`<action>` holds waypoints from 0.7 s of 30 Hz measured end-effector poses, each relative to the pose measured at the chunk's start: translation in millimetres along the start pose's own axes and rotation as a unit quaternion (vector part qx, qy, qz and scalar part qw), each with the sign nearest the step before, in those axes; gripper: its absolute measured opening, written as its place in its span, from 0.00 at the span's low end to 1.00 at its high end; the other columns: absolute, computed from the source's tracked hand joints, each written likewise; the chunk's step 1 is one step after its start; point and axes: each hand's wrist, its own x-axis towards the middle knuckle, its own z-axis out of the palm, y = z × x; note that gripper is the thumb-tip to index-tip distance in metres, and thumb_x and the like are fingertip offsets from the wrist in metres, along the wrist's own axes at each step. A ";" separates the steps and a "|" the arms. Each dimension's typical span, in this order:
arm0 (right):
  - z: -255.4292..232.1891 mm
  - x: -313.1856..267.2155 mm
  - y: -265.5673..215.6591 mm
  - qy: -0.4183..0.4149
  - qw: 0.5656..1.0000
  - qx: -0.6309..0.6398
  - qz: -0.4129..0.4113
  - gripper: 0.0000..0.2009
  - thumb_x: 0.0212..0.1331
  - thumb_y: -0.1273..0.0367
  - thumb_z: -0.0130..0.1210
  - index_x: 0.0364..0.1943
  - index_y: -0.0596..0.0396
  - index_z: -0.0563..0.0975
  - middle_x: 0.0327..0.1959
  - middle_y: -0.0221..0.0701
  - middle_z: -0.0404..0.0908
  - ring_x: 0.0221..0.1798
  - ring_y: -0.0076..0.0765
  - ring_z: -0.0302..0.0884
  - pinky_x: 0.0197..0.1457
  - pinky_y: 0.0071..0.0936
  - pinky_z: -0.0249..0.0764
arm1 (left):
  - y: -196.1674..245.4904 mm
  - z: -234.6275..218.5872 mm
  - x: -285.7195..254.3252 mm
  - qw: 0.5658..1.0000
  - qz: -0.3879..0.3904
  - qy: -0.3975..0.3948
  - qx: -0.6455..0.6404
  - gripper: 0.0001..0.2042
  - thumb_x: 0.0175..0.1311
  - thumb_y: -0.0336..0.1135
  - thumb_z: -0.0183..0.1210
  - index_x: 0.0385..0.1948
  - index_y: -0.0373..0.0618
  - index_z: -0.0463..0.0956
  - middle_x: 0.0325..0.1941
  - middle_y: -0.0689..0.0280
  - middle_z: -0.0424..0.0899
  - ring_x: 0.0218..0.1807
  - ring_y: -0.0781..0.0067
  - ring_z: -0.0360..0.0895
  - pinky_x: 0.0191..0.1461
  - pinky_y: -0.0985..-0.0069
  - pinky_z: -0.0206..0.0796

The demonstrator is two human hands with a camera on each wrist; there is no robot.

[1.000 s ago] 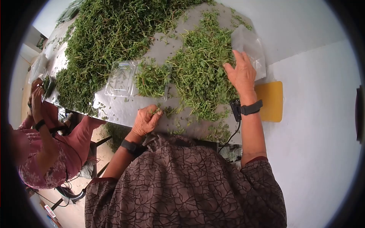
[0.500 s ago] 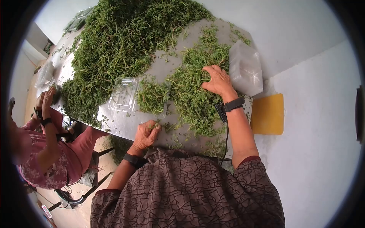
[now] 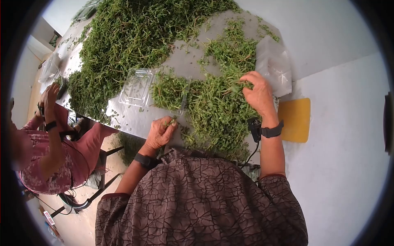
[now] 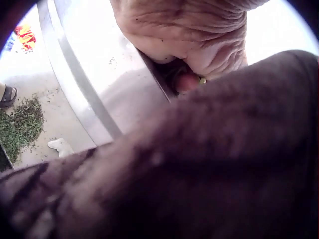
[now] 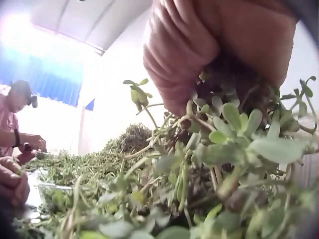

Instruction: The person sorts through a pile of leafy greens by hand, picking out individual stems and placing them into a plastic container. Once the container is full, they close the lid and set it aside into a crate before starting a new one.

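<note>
My right hand [image 3: 259, 93] grips a bunch of leafy greens with thick stems and small oval leaves at the right side of the nearer pile [image 3: 217, 98]. In the right wrist view its curled fingers [image 5: 172, 64] close round stems [image 5: 199, 122], the fingertips partly hidden by leaves. The left hand [image 3: 161, 133] is near the table's front edge, a small green sprig [image 3: 171, 122] pinched between thumb and fingers. Just beyond it, a clear plastic clamshell box [image 3: 135, 88] lies open, one half filled with greens [image 3: 169, 90]. A sleeve blocks much of the left wrist view.
A much larger heap of greens [image 3: 123, 45] covers the table's far left. Stacked clear plastic containers [image 3: 274, 65] stand at the right by the wall, above a yellow board [image 3: 294, 120]. Another person [image 3: 53, 156] sits at the left, hands at the table edge.
My right hand moved from beside the stacked containers leftward into the nearer pile, then back right, now gripping greens. The left hand stays near the table edge with its sprig.
</note>
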 end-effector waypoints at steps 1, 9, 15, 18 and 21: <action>-3.9 0.8 -0.7 0.045 0.999 0.018 0.000 0.13 0.45 0.77 0.55 0.38 0.52 0.80 0.41 0.35 0.80 0.43 0.47 0.78 0.47 0.37 0.73 | 2.2 -0.5 1.3 1.000 -0.021 0.002 -0.005 0.06 0.61 0.30 0.53 0.26 0.41 0.69 0.22 0.62 0.71 0.21 0.62 0.72 0.24 0.69 0.64; -18.3 -11.2 -0.8 0.088 0.995 -0.002 0.037 0.14 0.51 0.76 0.54 0.43 0.54 0.79 0.52 0.39 0.78 0.51 0.50 0.77 0.52 0.33 0.73 | -1.0 0.8 2.0 0.999 -0.028 0.019 -0.008 0.13 0.67 0.36 0.49 0.24 0.38 0.71 0.19 0.62 0.74 0.19 0.68 0.71 0.26 0.73 0.64; -27.7 -20.8 -2.5 0.142 0.986 0.071 0.056 0.13 0.55 0.73 0.54 0.45 0.57 0.79 0.52 0.43 0.78 0.38 0.39 0.79 0.43 0.29 0.72 | 2.1 -1.5 1.2 1.000 0.017 0.002 0.009 0.08 0.54 0.23 0.57 0.29 0.44 0.67 0.25 0.62 0.69 0.23 0.59 0.72 0.19 0.67 0.63; -26.0 -22.5 1.4 0.123 0.986 0.080 0.081 0.12 0.57 0.71 0.55 0.44 0.59 0.79 0.48 0.44 0.79 0.30 0.36 0.76 0.39 0.29 0.71 | 7.5 -2.3 3.8 0.998 -0.057 0.008 -0.037 0.13 0.67 0.36 0.49 0.23 0.39 0.70 0.17 0.63 0.72 0.17 0.69 0.70 0.25 0.74 0.63; -25.7 -22.1 2.3 0.112 0.975 0.097 0.165 0.12 0.57 0.69 0.56 0.44 0.59 0.79 0.46 0.42 0.81 0.26 0.39 0.74 0.38 0.29 0.71 | 5.9 -0.8 2.9 0.999 -0.043 0.015 -0.018 0.13 0.66 0.36 0.50 0.22 0.39 0.70 0.17 0.63 0.72 0.17 0.69 0.70 0.25 0.74 0.63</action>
